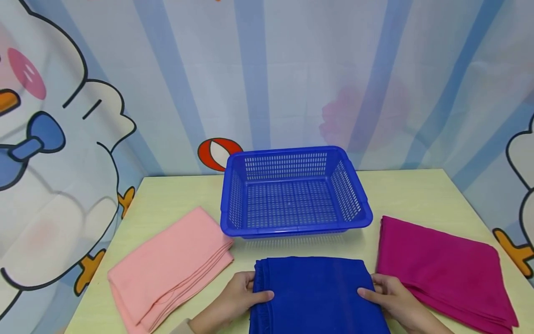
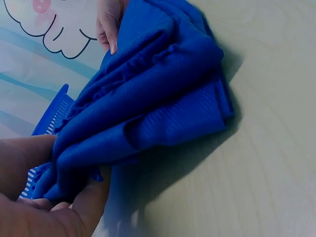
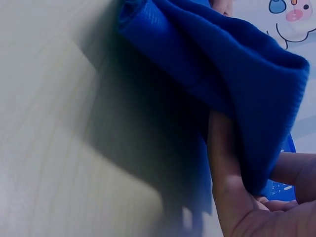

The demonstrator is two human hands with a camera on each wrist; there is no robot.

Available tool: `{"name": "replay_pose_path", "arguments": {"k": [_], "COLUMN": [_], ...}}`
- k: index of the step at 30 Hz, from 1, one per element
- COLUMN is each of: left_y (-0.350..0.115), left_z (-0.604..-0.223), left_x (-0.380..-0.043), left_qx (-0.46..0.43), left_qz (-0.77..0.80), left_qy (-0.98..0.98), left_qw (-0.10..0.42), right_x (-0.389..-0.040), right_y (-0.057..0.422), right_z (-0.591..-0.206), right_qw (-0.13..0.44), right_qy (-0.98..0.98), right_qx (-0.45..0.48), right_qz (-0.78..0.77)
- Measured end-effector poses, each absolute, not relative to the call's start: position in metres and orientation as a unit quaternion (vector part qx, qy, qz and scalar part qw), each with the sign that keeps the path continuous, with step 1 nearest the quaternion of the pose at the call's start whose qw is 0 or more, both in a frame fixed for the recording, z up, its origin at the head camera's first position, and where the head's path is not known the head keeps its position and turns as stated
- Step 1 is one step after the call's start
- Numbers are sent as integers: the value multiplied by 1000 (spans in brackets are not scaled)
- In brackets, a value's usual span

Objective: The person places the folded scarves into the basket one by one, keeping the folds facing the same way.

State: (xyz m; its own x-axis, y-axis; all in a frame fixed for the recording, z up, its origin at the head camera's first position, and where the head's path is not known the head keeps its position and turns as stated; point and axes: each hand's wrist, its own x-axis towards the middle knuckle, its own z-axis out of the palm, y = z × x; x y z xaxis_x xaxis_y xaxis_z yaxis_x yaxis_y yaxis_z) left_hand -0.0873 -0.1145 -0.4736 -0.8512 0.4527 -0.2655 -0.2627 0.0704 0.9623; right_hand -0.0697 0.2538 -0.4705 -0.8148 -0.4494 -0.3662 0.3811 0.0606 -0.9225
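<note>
A folded blue cloth [image 1: 317, 297] is held between both hands at the front of the table, its layered edge facing left. My left hand [image 1: 236, 297] grips its left side, thumb on top and fingers beneath. On the opposite side my right hand [image 1: 394, 297] pinches the cloth the same way. Both wrist views show the cloth [image 2: 143, 94] raised off the tabletop, with a shadow under it. Just behind the cloth stands a blue plastic basket [image 1: 296, 230], with nothing inside it.
To the left lies a folded pink cloth [image 1: 167, 269]. A folded magenta cloth [image 1: 442, 273] lies on the right, close to the right hand. The pale table [image 1: 183, 195] ends at a cartoon-printed backdrop [image 1: 292, 83] behind the basket.
</note>
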Motion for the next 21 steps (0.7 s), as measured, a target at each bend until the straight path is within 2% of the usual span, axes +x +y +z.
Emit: {"name": "replay_pose_path", "arguments": {"k": [21], "left_y": [-120], "left_z": [-462], "left_x": [-85], "left_qx": [58], "left_qz": [700], "left_qy": [654], "left_qw": [280], "right_x": [-71], "right_y": [252], "right_z": [-454], "right_qw": [315], "right_qy": [663], "right_qx": [-8], "right_qz": [-679]}}
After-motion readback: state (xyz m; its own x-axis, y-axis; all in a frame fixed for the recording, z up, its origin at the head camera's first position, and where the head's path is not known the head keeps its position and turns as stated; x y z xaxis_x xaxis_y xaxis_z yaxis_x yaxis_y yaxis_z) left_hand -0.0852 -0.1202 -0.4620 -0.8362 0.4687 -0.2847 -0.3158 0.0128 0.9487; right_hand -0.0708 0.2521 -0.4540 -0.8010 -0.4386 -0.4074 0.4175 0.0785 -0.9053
